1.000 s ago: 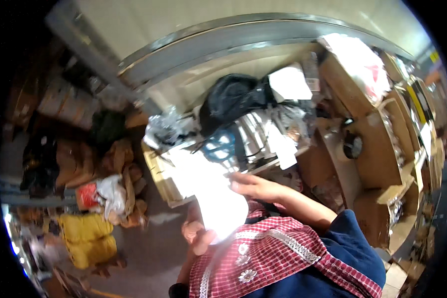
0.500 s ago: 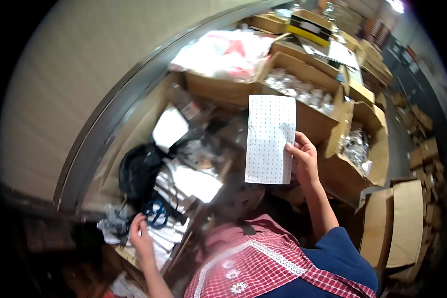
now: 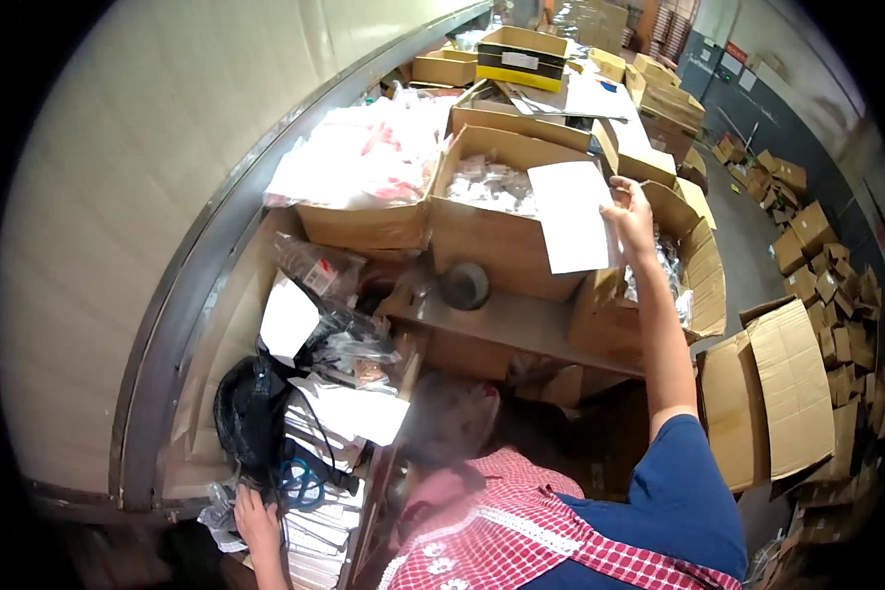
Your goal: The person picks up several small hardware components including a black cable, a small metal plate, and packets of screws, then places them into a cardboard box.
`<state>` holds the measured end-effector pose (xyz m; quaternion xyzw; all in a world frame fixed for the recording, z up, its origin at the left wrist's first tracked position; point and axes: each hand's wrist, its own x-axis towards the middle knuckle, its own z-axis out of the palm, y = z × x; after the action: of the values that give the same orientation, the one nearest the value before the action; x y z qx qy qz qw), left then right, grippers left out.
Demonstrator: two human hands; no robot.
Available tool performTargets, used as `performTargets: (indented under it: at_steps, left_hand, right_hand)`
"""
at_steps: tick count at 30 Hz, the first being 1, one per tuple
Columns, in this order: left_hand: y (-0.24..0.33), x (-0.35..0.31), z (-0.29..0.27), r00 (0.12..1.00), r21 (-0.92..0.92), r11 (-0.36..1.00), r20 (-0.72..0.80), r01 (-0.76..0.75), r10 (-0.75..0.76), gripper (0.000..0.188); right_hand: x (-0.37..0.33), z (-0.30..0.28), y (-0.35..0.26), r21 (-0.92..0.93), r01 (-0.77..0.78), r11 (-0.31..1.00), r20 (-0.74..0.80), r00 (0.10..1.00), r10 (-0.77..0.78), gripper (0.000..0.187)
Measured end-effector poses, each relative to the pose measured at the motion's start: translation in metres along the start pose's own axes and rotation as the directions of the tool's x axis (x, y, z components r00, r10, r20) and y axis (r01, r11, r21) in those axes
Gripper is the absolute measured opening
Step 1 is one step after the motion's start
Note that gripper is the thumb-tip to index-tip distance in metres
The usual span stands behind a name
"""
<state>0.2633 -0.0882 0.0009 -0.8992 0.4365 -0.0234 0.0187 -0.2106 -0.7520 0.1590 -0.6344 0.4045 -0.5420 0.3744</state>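
Here's my right hand (image 3: 631, 218), stretched out well ahead of me, thumb and fingers pinched on the right edge of a thin white rectangular paper sheet (image 3: 572, 218). The sheet hangs tilted in the air, its face toward me, partly covering a deep brown cardboard box (image 3: 506, 241) filled with small shiny clear-and-white pieces (image 3: 490, 183). Behind my wrist and forearm sits a second open brown carton (image 3: 706, 270), silvery packets showing inside. Down at lower left, my left hand (image 3: 257, 523) lies with its fingers extended and only slightly spread, right by the lower end of a black, rounded, soft-looking bag (image 3: 251, 411); the fingertips run in among dark folds, so I can't tell whether they grip anything. Crumpled translucent grey plastic (image 3: 220, 519) bunches on that hand's left, while a blue double-looped item (image 3: 303, 486) lies near it on the right, over stacked white paper bundles (image 3: 317, 539). Between my two reaches, a dark round ring-shaped roll (image 3: 465, 286) rests on a ledge before the deep box, and to that box's left a wide cardboard carton (image 3: 362, 228) overflows with white-and-red plastic packaging (image 3: 364, 152).
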Motion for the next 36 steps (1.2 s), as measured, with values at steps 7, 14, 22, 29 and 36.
performTargets:
  at_steps: [7, 14, 22, 29, 36]
  left_hand:
    - [-0.008, -0.014, -0.017, 0.986, 0.043, 0.985, 0.023, -0.167, 0.166, 0.053]
    - [-0.007, -0.016, -0.026, 0.969, 0.095, 0.964, 0.009, -0.247, 0.247, 0.044]
    - [-0.008, -0.008, -0.022, 0.955, 0.019, 0.958, -0.072, -0.287, 0.288, 0.041]
    - [-0.030, -0.011, -0.004, 0.918, 0.122, 0.930, -0.162, -0.346, 0.363, 0.028]
    - [-0.014, -0.021, -0.057, 0.858, -0.249, 0.934, -0.503, -0.255, 0.100, 0.019]
  right_hand:
    - [0.033, -0.005, 0.027, 0.039, -0.102, 0.994, 0.091, 0.991, 0.099, 0.057]
    - [0.038, 0.002, 0.005, 0.062, 0.055, 0.997, 0.127, 0.990, -0.063, 0.057]
    - [0.084, -0.006, 0.025, -0.736, 0.313, 0.600, 0.060, 0.913, -0.404, 0.057]
    - [-0.103, 0.167, -0.067, -0.276, 0.709, 0.649, 0.470, 0.688, -0.553, 0.031]
    - [-0.267, 0.299, -0.111, 0.173, 0.492, 0.853, 0.787, 0.451, -0.421, 0.037]
